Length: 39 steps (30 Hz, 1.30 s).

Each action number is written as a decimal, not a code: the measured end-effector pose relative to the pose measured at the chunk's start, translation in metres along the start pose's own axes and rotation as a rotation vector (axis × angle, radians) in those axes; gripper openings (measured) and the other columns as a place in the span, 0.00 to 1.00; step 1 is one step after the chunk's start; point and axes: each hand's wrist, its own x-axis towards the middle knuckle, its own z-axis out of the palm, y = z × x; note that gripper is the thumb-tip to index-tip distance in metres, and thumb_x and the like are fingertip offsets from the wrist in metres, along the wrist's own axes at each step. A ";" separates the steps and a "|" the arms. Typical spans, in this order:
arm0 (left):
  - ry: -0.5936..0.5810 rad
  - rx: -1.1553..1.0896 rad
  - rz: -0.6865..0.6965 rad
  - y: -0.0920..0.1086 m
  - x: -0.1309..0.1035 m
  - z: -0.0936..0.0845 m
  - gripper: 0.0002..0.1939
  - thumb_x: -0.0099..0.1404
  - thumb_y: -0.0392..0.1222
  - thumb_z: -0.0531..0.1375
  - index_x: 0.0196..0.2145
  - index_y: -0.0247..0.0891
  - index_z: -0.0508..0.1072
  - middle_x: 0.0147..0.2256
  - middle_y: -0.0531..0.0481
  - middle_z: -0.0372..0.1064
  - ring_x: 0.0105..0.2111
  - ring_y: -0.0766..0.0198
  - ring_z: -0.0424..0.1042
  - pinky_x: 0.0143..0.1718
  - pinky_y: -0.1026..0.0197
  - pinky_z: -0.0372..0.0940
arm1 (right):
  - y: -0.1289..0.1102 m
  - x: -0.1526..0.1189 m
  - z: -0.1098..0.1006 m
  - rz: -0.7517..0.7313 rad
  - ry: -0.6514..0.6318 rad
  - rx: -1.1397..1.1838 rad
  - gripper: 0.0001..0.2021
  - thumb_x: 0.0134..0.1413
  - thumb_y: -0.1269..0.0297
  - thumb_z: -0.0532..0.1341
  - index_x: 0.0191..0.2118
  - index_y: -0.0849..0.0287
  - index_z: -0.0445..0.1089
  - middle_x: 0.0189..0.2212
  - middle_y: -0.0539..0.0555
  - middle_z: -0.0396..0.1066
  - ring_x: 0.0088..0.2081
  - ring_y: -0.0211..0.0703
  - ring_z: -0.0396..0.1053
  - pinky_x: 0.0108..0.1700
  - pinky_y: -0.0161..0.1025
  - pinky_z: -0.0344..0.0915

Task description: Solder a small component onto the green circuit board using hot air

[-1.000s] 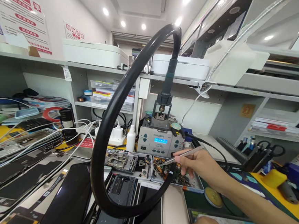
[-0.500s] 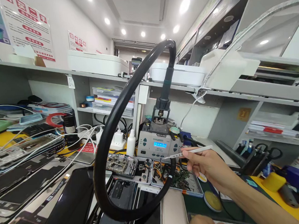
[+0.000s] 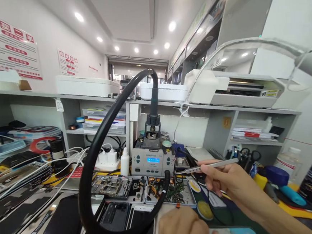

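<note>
Tweezers (image 3: 214, 165) and the right hand (image 3: 224, 178) have moved rightward from over the parts tray (image 3: 192, 197) of 1 second ago, and the left hand (image 3: 182, 226) shows more fully at the bottom edge. Around them stand a grey station (image 3: 139, 163) with a lit display, a white bottle (image 3: 125, 162) and a round yellow tin (image 3: 204, 209). Looping in front of the station, a thick black hose (image 3: 83, 194) crosses the tray and hides part of it. Right fingers pinch the tweezers, which point left toward the station's lower right corner, long axis nearly level, tip slightly lower. Left fingers are curled; whether they grip anything, I cannot tell.
</note>
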 end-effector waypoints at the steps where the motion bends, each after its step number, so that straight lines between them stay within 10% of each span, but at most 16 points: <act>1: -0.008 0.011 -0.076 0.001 0.002 -0.004 0.06 0.61 0.35 0.58 0.27 0.42 0.65 0.21 0.55 0.63 0.16 0.66 0.63 0.16 0.61 0.53 | -0.001 -0.005 -0.006 0.004 0.022 0.000 0.22 0.45 0.48 0.76 0.37 0.63 0.81 0.17 0.52 0.72 0.20 0.35 0.60 0.21 0.32 0.56; 6: -0.097 0.077 -0.423 0.004 0.005 -0.011 0.09 0.61 0.39 0.63 0.39 0.40 0.67 0.34 0.48 0.70 0.25 0.62 0.70 0.23 0.61 0.64 | -0.002 -0.028 -0.030 0.062 0.122 -0.002 0.25 0.40 0.44 0.76 0.35 0.64 0.82 0.16 0.53 0.71 0.20 0.36 0.58 0.20 0.33 0.56; 18: -0.141 -0.063 -0.462 0.008 -0.003 -0.005 0.06 0.68 0.31 0.57 0.40 0.41 0.69 0.37 0.49 0.70 0.28 0.66 0.68 0.29 0.63 0.61 | 0.015 -0.054 -0.039 0.123 0.062 0.136 0.25 0.48 0.48 0.75 0.44 0.65 0.80 0.16 0.52 0.72 0.20 0.36 0.63 0.20 0.30 0.57; 23: -0.287 -0.478 -1.100 0.006 0.016 -0.010 0.10 0.67 0.45 0.59 0.30 0.39 0.69 0.26 0.54 0.66 0.21 0.70 0.59 0.22 0.67 0.54 | 0.014 -0.051 -0.051 0.156 0.049 0.157 0.23 0.47 0.50 0.76 0.42 0.64 0.81 0.18 0.53 0.73 0.21 0.36 0.65 0.20 0.30 0.59; 30: -0.450 -0.822 -1.375 -0.008 0.034 -0.019 0.15 0.64 0.51 0.63 0.28 0.37 0.68 0.20 0.59 0.60 0.15 0.75 0.51 0.18 0.68 0.48 | 0.021 -0.042 -0.061 0.147 0.046 0.189 0.19 0.46 0.53 0.77 0.39 0.63 0.81 0.17 0.53 0.73 0.19 0.35 0.64 0.19 0.29 0.60; 39: -0.571 -0.701 -1.205 -0.012 0.038 -0.024 0.13 0.66 0.48 0.58 0.27 0.38 0.67 0.21 0.59 0.55 0.21 0.71 0.55 0.23 0.66 0.52 | 0.046 -0.036 -0.060 0.180 -0.058 0.243 0.12 0.51 0.57 0.74 0.35 0.61 0.81 0.16 0.53 0.73 0.20 0.37 0.67 0.19 0.29 0.61</act>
